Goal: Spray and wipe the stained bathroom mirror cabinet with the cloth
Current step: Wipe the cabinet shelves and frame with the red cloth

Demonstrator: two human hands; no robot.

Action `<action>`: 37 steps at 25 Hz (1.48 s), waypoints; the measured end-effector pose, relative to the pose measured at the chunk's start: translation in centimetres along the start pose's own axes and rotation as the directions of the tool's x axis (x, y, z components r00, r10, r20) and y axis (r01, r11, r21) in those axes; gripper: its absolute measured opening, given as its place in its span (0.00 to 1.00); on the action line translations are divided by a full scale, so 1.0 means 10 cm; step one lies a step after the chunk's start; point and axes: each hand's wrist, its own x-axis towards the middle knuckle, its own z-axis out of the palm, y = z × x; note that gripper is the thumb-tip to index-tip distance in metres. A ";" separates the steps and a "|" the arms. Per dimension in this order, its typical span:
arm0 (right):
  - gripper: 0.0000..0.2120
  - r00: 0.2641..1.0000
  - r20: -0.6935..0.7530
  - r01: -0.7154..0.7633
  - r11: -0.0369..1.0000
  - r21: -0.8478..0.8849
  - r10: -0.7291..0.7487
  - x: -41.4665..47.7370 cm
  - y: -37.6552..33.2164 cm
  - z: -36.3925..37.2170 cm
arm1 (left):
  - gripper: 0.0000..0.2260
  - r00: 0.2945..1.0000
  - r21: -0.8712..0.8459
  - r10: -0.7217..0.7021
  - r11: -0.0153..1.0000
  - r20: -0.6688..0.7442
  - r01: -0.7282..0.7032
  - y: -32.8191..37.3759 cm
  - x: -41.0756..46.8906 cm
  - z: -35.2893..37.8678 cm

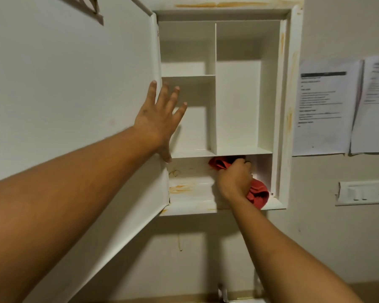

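Note:
The white wall cabinet (287, 110) hangs open, its door (70, 95) swung out to the left. My left hand (160, 119) lies flat with spread fingers against the door's inner edge. My right hand (235, 178) is inside the bottom compartment and grips a bunched red cloth (258, 193), pressing it toward the back right corner. Orange stains (181, 188) streak the bottom shelf at the left, the right side of the frame and the top edge. No spray bottle shows in the view.
Printed paper sheets (326, 106) are stuck on the wall right of the cabinet, above a white switch plate (363, 193). The upper compartments hold nothing. An orange drip (179, 242) marks the wall below the cabinet.

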 end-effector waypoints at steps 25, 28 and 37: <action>0.07 0.669 0.549 0.535 0.837 0.112 -0.501 -0.35 -0.60 0.65 | 0.70 0.999 0.081 0.030 0.996 0.019 -0.032 0.06 0.03 0.09; 0.08 0.455 0.655 0.814 0.580 -0.030 -0.604 -0.34 -0.54 0.56 | 0.70 0.999 0.073 0.032 0.997 0.016 -0.033 0.04 0.01 0.07; 0.05 0.468 0.687 0.788 0.614 -0.040 -0.555 -0.40 -0.61 0.48 | 0.70 0.999 0.084 0.046 0.995 0.015 -0.047 0.02 0.03 0.08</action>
